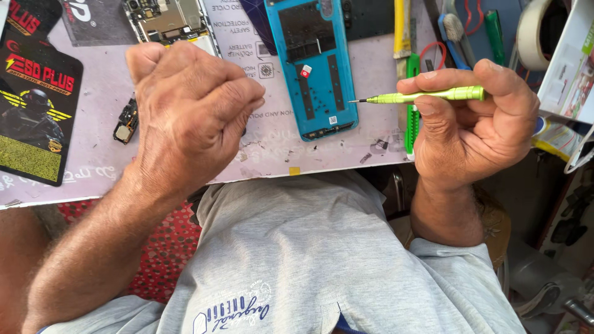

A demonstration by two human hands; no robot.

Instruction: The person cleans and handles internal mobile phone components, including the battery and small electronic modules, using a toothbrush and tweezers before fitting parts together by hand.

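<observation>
Gripping a slim green screwdriver [427,96] between thumb and fingers, the right hand [473,127] is hovering just past the right edge of the pale work mat [309,154], the dark tip pointing left toward a blue phone back cover [312,65] lying on the mat. The left hand [192,108] is hanging curled into a loose fist above the mat, beside a small circuit part [126,124]; whether it is holding anything cannot be told.

Bright, even daylight; sharp focus
</observation>
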